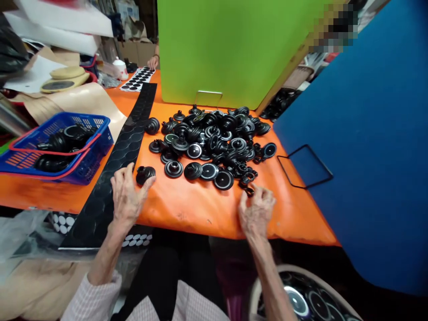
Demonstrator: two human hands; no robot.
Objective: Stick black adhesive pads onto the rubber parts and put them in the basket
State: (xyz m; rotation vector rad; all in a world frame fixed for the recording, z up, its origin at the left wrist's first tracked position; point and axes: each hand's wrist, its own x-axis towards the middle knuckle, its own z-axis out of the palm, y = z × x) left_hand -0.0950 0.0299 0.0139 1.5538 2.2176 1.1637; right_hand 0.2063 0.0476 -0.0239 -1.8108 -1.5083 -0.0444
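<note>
Near the table's front left, my left hand (129,194) is closed round a black ribbed round part (146,175), with the thumb and fingers at its sides. My right hand (257,207) is at the front right edge of a heap of black round parts (214,138); its thumb and fingers are at a small black ring-shaped piece (249,191). Some parts in the heap show flat faces with pale rings, others show ribbed sides. A long black strip with round outlines (115,174) lies under and beside my left hand.
A blue basket (88,167) with red handles holds black parts at the left. Behind the heap stands a green board (217,53); a blue board (361,133) leans at the right. A round tub (256,290) sits below the table. Another person's hand (153,62) touches a dotted sheet (138,80).
</note>
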